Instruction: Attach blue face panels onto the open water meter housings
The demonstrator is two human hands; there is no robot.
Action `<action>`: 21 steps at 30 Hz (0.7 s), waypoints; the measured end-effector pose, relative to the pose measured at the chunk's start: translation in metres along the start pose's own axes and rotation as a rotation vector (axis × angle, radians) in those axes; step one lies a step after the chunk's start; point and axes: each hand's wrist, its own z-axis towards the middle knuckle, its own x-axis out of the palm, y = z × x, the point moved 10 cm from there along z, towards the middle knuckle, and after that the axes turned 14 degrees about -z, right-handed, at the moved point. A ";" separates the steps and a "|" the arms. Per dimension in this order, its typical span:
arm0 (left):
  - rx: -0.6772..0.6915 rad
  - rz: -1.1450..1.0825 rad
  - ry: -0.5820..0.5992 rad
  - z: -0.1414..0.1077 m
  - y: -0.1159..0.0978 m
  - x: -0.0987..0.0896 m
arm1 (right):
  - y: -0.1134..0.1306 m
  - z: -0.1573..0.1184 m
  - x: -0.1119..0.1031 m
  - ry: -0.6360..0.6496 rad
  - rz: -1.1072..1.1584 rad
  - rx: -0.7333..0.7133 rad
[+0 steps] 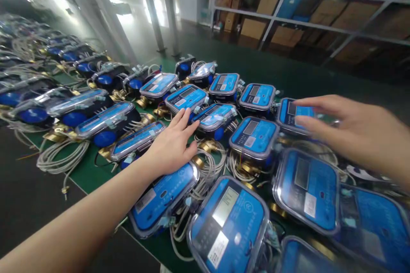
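Observation:
Blue-faced meters with clear covers, brass fittings and coiled grey cables crowd a green table. My left hand reaches over them, fingers spread and holding nothing. Its fingertips lie at the near edge of one meter; whether they touch it I cannot tell. Below that palm is another meter, partly covered by the hand. On the right, my right hand is slightly blurred, thumb and fingers apart, beside a small meter. In front stands a meter with a lit display.
More meters stretch in rows to the far left, with a coiled cable at the table's near edge. Metal posts rise behind the table. Shelving with cardboard boxes stands across the floor at the back.

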 end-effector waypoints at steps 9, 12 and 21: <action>0.010 -0.101 -0.046 0.000 0.003 -0.005 | 0.184 0.037 0.096 0.192 -0.195 -0.467; 0.031 -0.139 -0.045 0.000 0.002 -0.005 | 0.180 0.041 0.099 0.174 -0.237 -0.478; 0.055 -0.181 -0.088 -0.009 -0.005 -0.014 | 0.173 0.044 0.100 0.170 -0.201 -0.466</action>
